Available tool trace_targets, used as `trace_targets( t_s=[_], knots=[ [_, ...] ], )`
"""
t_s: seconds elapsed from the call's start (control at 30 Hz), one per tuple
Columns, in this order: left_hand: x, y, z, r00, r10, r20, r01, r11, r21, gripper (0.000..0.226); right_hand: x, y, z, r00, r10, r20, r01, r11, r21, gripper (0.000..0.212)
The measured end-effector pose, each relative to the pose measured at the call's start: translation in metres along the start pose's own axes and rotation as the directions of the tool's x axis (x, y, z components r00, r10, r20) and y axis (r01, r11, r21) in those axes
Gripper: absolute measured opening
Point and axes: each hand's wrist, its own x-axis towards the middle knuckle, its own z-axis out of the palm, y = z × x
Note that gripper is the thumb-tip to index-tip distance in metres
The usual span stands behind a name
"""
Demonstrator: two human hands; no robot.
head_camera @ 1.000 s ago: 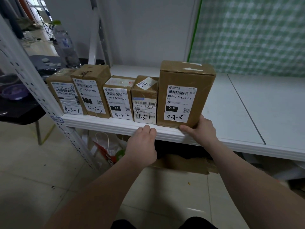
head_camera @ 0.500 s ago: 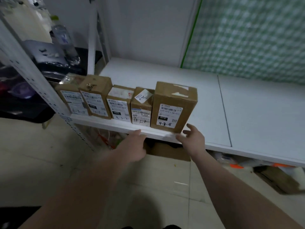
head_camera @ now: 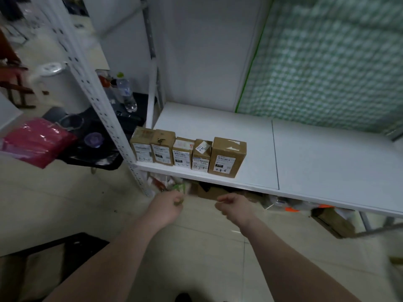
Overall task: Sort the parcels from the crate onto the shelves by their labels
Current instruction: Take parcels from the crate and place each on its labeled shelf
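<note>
While both hands hang below the shelf front, five brown cardboard parcels stand upright in a single row at the front left corner of the white shelf board [head_camera: 316,153], side by side, printed white labels facing out. Count from left: first parcel [head_camera: 141,147]; second parcel [head_camera: 163,150]; third parcel [head_camera: 182,152]; fourth parcel [head_camera: 201,154], the narrowest, with one extra white sticker on top; fifth parcel [head_camera: 226,156], the tallest and widest, with white tape scraps on its lid. Each label carries a handwritten code; the fifth reads 4-3-8, the others are too blurred to be sure of. Two bare hands in view: left hand [head_camera: 168,205] and right hand [head_camera: 233,207], both lower than the shelf edge and apart from every parcel, fingers loosely curled, gripping nothing. One white perforated steel upright [head_camera: 104,105] stands just beside the first parcel and bounds the row on the left. One seam divides the shelf board into two panels. Behind the right panel hangs one green-and-white checked sheet [head_camera: 327,62]. Left of the upright: one black table [head_camera: 98,158] bearing one clear plastic water bottle [head_camera: 127,94] and one small purple bowl [head_camera: 94,139]; one pink plastic bag [head_camera: 35,142] at the far left. Beneath the shelf, cardboard and bags, too dim to count.
</note>
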Motion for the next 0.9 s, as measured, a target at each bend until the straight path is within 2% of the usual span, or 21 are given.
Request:
trace_targets(
  t_s=[0.13, 0.4, 0.5, 0.57, 0.7, 0.8, 0.9],
  knots=[
    [-0.055, -0.025, -0.013, 0.998, -0.022, -0.058, 0.021, 1.0, -0.018, 0.02, -0.047, -0.005, 0.018, 0.999, -0.035, 0.03, 0.036, 0.999, -0.04, 0.013],
    [-0.194, -0.098, 0.004, 0.983, -0.154, -0.097, 0.149, 0.988, -0.049, 0.034, -0.14, 0.04, 0.086, 0.981, -0.034, 0.192, 0.048, 0.996, -0.07, 0.019],
    [-0.252, -0.123, 0.013, 0.982, -0.184, -0.048, 0.181, 0.982, -0.06, 0.015, -0.18, 0.063, 0.115, 0.965, -0.005, 0.262, 0.015, 0.999, -0.039, 0.015],
    [-0.285, -0.141, 0.016, 0.972, -0.234, -0.033, 0.233, 0.972, -0.038, 0.012, -0.202, 0.07, 0.133, 0.955, 0.017, 0.295, -0.005, 0.999, -0.042, 0.015],
    [-0.338, -0.184, 0.008, 0.95, -0.307, -0.051, 0.305, 0.952, -0.033, 0.009, -0.237, 0.066, 0.172, 0.944, 0.044, 0.327, -0.028, 0.998, -0.055, 0.014],
    [-0.369, -0.221, -0.006, 0.927, -0.367, -0.084, 0.361, 0.93, -0.073, 0.023, -0.26, 0.053, 0.208, 0.93, 0.043, 0.365, -0.021, 0.998, -0.064, 0.015],
    [-0.392, -0.261, -0.023, 0.902, -0.415, -0.119, 0.405, 0.909, -0.1, 0.019, -0.28, 0.041, 0.247, 0.918, 0.031, 0.395, 0.014, 0.994, -0.111, 0.013]
  ],
)
